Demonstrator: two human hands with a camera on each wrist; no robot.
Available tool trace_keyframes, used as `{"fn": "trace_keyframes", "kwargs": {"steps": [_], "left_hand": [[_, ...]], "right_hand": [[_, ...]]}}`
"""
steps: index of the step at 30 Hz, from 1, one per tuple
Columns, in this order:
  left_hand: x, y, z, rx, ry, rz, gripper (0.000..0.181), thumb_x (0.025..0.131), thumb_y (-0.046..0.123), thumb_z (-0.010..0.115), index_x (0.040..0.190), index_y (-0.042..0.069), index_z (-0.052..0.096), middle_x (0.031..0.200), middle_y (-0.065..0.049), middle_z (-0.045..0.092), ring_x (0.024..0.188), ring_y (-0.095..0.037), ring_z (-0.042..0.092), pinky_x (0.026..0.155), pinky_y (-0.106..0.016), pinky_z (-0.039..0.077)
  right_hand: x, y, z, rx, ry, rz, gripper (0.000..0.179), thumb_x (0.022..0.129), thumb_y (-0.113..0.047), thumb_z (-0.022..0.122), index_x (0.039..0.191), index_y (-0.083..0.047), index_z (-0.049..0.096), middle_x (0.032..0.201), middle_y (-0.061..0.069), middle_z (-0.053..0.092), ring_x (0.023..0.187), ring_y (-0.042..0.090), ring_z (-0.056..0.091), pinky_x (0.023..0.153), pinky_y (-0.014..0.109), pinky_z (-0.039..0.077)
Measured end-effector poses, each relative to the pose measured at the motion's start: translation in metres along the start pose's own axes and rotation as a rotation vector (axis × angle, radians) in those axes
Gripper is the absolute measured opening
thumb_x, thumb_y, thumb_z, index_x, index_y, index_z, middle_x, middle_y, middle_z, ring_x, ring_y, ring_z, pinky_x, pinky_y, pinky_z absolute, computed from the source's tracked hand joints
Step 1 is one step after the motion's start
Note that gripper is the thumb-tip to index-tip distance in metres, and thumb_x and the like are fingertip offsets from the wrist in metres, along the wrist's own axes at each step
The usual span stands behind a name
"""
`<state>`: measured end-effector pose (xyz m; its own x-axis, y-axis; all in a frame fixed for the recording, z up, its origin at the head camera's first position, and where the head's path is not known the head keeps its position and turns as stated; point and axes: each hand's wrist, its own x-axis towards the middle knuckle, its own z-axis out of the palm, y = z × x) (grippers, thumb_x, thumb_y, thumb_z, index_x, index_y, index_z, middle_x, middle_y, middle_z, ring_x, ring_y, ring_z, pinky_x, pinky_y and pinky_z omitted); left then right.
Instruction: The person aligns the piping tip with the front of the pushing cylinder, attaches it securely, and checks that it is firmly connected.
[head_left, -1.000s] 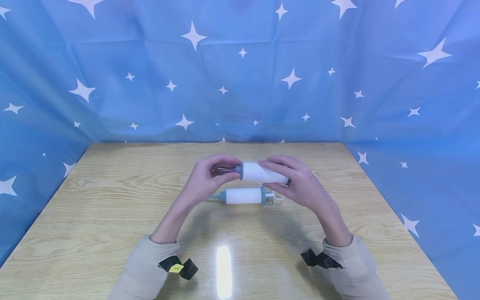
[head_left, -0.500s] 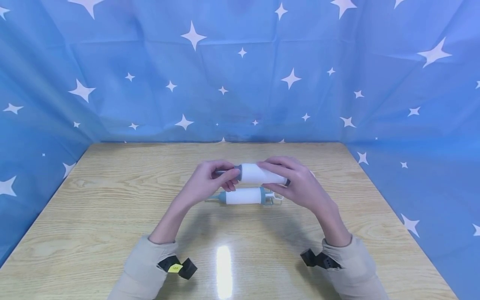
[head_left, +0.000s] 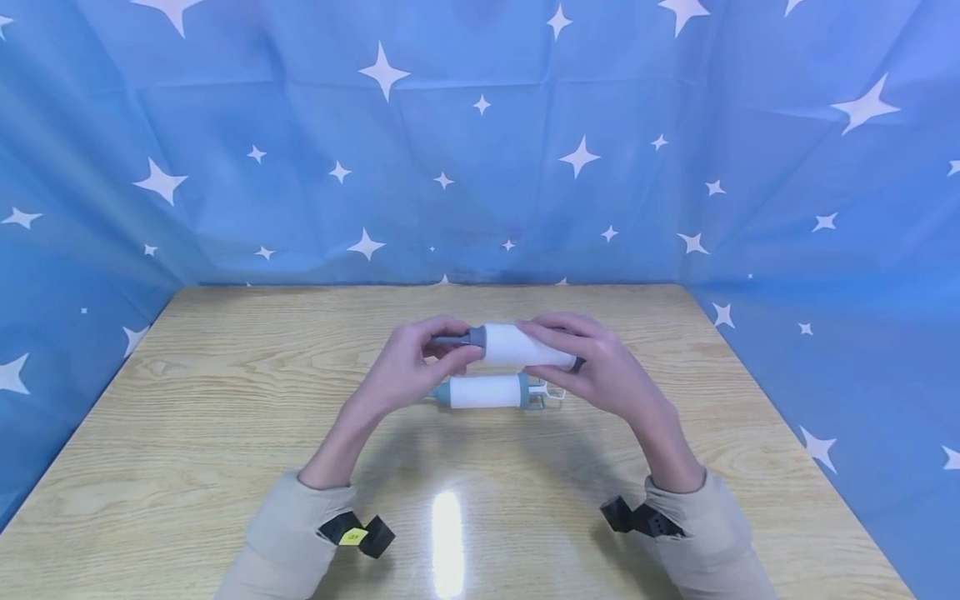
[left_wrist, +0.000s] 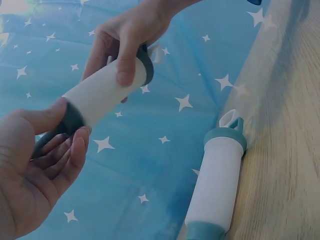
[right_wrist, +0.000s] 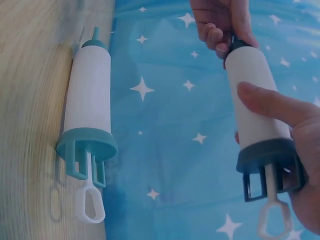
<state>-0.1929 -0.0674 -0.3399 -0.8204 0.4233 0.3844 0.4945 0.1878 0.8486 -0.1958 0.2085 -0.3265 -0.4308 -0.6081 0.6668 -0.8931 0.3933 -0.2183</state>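
Observation:
A large plunger syringe with a white barrel (head_left: 504, 343) and dark grey-blue ends is held above the table, roughly level in the head view. My left hand (head_left: 401, 362) pinches its dark nozzle cap (left_wrist: 72, 119) between thumb and fingers. My right hand (head_left: 603, 371) grips the barrel near the other end, thumb along the side. Past that end, a white pull ring (right_wrist: 275, 220) and dark finger loops show in the right wrist view. A second syringe (head_left: 483, 392), white with teal ends, lies on the table just nearer than the held one; no hand holds it.
The wood-grain table (head_left: 187, 433) carries a bright light reflection near its front. A blue curtain (head_left: 465, 217) with white stars hangs behind and at both sides. Small black cameras (head_left: 356, 535) sit at both cuffs.
The left fingers loosen and spread below the nozzle cap half a second ago, then close on it again now. The right hand and the syringe stay nearly in place.

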Motion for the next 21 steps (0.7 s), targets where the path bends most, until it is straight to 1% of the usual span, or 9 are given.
{"fn": "trace_keyframes", "kwargs": {"steps": [3,5,8,10,12,16,18,20,21], "left_hand": [[0.0006,0.0013,0.002,-0.047,0.01,-0.025,0.027,0.093,0.017,0.076,0.116,0.003,0.071,0.103,-0.009,0.073,0.083,-0.017,0.073,0.074,-0.032,0.062],[0.0007,0.0019,0.0026,-0.057,0.011,-0.038,0.026,0.092,0.016,0.077,0.114,0.003,0.071,0.102,-0.01,0.073,0.081,-0.019,0.073,0.073,-0.032,0.062],[0.0003,0.002,0.0025,-0.013,0.004,-0.031,0.023,0.092,0.014,0.076,0.111,0.003,0.07,0.101,-0.009,0.072,0.08,-0.019,0.071,0.075,-0.031,0.062],[0.0,0.0015,0.0022,0.036,-0.001,-0.005,0.022,0.093,0.014,0.076,0.111,0.003,0.069,0.102,-0.008,0.071,0.083,-0.018,0.07,0.078,-0.029,0.061],[-0.0002,0.0006,0.0017,0.085,-0.007,0.035,0.021,0.093,0.012,0.075,0.11,0.002,0.068,0.103,-0.008,0.07,0.085,-0.017,0.069,0.08,-0.028,0.06],[-0.0001,-0.0006,0.0008,0.157,-0.003,0.122,0.021,0.092,0.009,0.075,0.11,0.0,0.067,0.101,-0.008,0.07,0.083,-0.015,0.067,0.075,-0.028,0.06],[0.0005,-0.0011,0.0006,0.182,-0.001,0.156,0.022,0.092,0.008,0.075,0.11,-0.001,0.067,0.101,-0.008,0.07,0.082,-0.014,0.067,0.073,-0.028,0.06],[0.0015,-0.0018,0.0004,0.193,0.004,0.172,0.022,0.092,0.008,0.075,0.11,-0.001,0.067,0.101,-0.009,0.07,0.081,-0.013,0.067,0.073,-0.027,0.059],[0.002,-0.0023,0.0001,0.194,0.008,0.174,0.022,0.092,0.009,0.075,0.11,-0.001,0.067,0.101,-0.009,0.07,0.081,-0.013,0.067,0.073,-0.027,0.059]], "right_hand": [[0.0011,0.0001,0.0,-0.021,0.005,-0.029,0.048,0.081,-0.013,0.087,0.125,-0.004,0.071,0.118,0.015,0.069,0.101,0.032,0.067,0.064,0.032,0.06],[0.0015,0.0002,0.0005,-0.028,0.005,-0.044,0.043,0.088,-0.023,0.082,0.125,-0.005,0.071,0.117,0.014,0.069,0.102,0.031,0.067,0.066,0.033,0.06],[0.0017,0.0006,0.0023,-0.023,0.005,-0.051,0.041,0.093,-0.03,0.076,0.125,-0.005,0.071,0.116,0.014,0.069,0.101,0.031,0.067,0.066,0.033,0.06],[0.0014,0.0009,0.0038,-0.013,0.001,-0.048,0.042,0.09,-0.026,0.079,0.125,-0.005,0.071,0.116,0.014,0.069,0.101,0.031,0.067,0.066,0.033,0.06],[0.0009,0.0011,0.0054,0.003,-0.002,-0.04,0.044,0.085,-0.019,0.084,0.125,-0.004,0.071,0.116,0.014,0.069,0.1,0.031,0.067,0.065,0.031,0.06],[0.0008,0.0016,0.0068,0.042,-0.019,-0.009,0.052,0.076,-0.006,0.088,0.125,-0.004,0.071,0.117,0.015,0.07,0.101,0.031,0.067,0.062,0.027,0.059],[0.0018,0.0018,0.0064,0.059,-0.027,0.005,0.054,0.073,-0.003,0.089,0.124,-0.003,0.071,0.116,0.015,0.07,0.1,0.031,0.068,0.06,0.025,0.059],[0.0034,0.0021,0.0055,0.064,-0.036,0.024,0.055,0.072,-0.003,0.09,0.124,-0.003,0.071,0.117,0.016,0.07,0.1,0.031,0.068,0.061,0.028,0.059],[0.0043,0.0022,0.005,0.057,-0.041,0.038,0.055,0.072,-0.004,0.09,0.124,-0.003,0.071,0.118,0.016,0.07,0.1,0.031,0.068,0.063,0.03,0.06]]}}
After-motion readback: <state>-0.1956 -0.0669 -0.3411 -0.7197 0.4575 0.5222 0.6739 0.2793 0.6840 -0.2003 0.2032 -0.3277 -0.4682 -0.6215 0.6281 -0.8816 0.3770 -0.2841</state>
